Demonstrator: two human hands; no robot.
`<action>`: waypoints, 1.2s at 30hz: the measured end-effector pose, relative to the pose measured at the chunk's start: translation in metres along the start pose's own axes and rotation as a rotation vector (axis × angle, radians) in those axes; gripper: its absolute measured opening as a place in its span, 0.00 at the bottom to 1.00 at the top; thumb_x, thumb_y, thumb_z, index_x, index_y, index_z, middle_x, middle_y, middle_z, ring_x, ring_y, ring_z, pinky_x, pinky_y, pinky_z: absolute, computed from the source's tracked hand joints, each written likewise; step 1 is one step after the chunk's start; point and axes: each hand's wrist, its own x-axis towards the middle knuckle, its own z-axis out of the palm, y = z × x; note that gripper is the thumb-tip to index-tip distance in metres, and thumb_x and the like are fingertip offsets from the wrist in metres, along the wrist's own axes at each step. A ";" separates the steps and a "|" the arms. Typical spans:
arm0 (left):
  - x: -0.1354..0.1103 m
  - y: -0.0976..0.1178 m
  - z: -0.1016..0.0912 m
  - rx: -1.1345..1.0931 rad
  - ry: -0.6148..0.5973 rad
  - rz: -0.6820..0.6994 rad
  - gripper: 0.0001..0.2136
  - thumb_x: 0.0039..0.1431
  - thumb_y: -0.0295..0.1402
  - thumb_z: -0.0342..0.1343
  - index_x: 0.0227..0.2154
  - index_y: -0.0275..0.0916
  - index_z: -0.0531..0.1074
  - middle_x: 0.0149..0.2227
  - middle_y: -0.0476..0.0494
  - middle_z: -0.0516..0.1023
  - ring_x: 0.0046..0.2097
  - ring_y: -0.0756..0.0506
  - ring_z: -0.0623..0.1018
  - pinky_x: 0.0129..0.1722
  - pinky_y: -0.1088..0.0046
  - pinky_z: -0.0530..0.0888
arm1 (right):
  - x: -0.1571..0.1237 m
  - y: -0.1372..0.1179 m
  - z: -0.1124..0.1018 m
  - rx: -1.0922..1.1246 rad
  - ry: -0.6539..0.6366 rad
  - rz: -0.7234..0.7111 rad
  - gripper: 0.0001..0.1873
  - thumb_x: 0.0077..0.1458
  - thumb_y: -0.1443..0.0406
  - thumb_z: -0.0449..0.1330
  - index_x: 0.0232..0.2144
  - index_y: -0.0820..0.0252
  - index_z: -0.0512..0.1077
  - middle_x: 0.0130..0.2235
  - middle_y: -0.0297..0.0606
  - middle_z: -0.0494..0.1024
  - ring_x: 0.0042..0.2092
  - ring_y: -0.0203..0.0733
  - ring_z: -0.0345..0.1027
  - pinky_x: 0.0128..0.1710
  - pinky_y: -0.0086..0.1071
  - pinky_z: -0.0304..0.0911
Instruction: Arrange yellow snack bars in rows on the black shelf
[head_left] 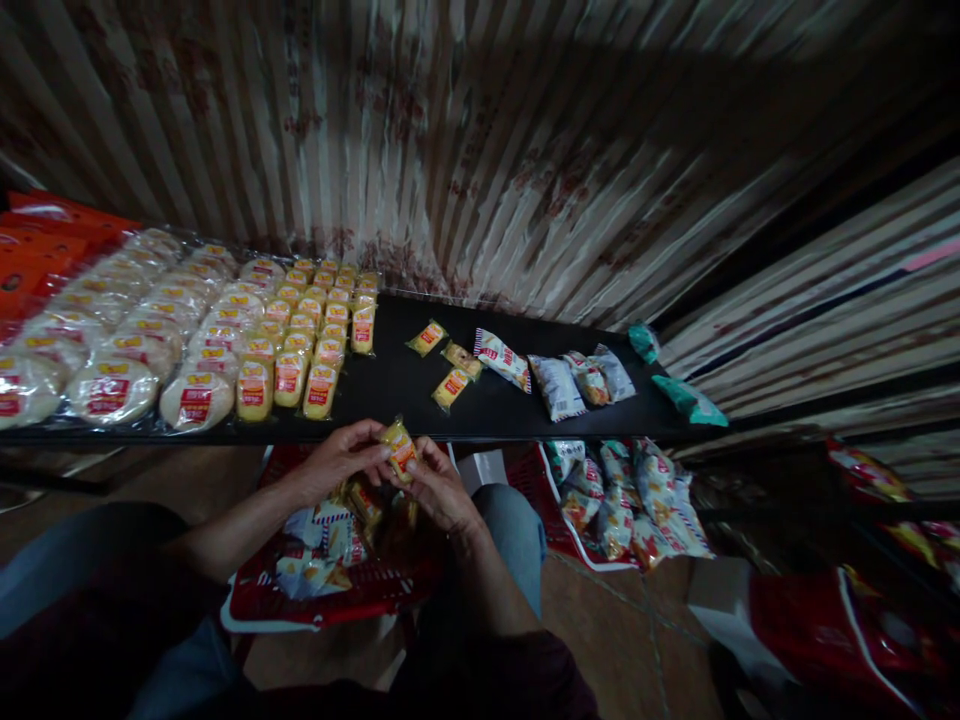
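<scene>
Between my two hands is a small yellow wrapped snack cake (400,450) with a red label, tilted, just in front of the shelf's front edge. My left hand (346,458) pinches it from the left side, and my right hand (439,485) grips its right side. Below them, a red basket (330,612) holds more yellow packs and white snack bags (315,560). On the black shelf (390,385) ahead, similar yellow cakes (320,388) stand in neat rows. A few loose yellow cakes (451,388) lie to the right of these rows.
Large round wrapped cakes (196,400) fill the shelf's left side, beside orange packages (34,260). White snack bags (556,387) and green packs (690,400) lie on the right. A second red basket (540,500) with snack bags stands on the floor. Patterned curtain (420,150) hangs behind.
</scene>
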 end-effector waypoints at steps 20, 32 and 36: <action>0.021 0.010 0.014 -0.088 0.149 0.018 0.12 0.51 0.41 0.55 0.29 0.35 0.68 0.19 0.50 0.71 0.20 0.52 0.72 0.16 0.80 0.67 | 0.000 -0.004 0.000 0.120 -0.043 -0.111 0.16 0.45 0.60 0.67 0.33 0.55 0.65 0.34 0.32 0.75 0.34 0.36 0.71 0.31 0.28 0.67; 0.019 0.011 0.017 -0.037 0.198 0.042 0.14 0.51 0.44 0.55 0.28 0.36 0.67 0.17 0.52 0.70 0.18 0.53 0.70 0.15 0.80 0.67 | 0.001 -0.003 0.001 0.128 -0.079 -0.089 0.17 0.45 0.61 0.67 0.38 0.55 0.67 0.37 0.32 0.75 0.35 0.36 0.71 0.33 0.28 0.68; 0.020 0.010 0.017 -0.042 0.236 0.046 0.15 0.52 0.46 0.54 0.29 0.37 0.66 0.19 0.51 0.71 0.20 0.51 0.72 0.17 0.78 0.68 | 0.002 -0.003 0.000 0.146 -0.040 -0.102 0.16 0.46 0.62 0.66 0.37 0.56 0.68 0.36 0.32 0.76 0.34 0.35 0.71 0.31 0.26 0.67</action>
